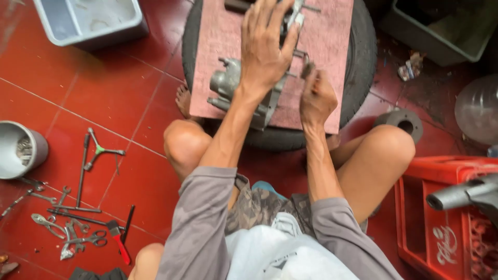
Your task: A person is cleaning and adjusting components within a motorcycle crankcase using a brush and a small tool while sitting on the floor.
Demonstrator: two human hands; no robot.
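A grey metal engine part (228,83) lies on a pink board (332,41) that rests on a black tyre (363,67). My left hand (264,49) lies flat on top of the part, fingers spread over its upper end. My right hand (315,96) is closed around a small dark tool (307,68) at the part's right side, beside a protruding stud. Much of the part is hidden under my left hand and forearm.
Wrenches, pliers, scissors and a red-handled tool (122,249) lie scattered on the red tile floor at left, by a grey bucket (21,150). A grey tub (91,21) stands top left. A red crate (446,223) and a dark metal cylinder (402,122) are at right.
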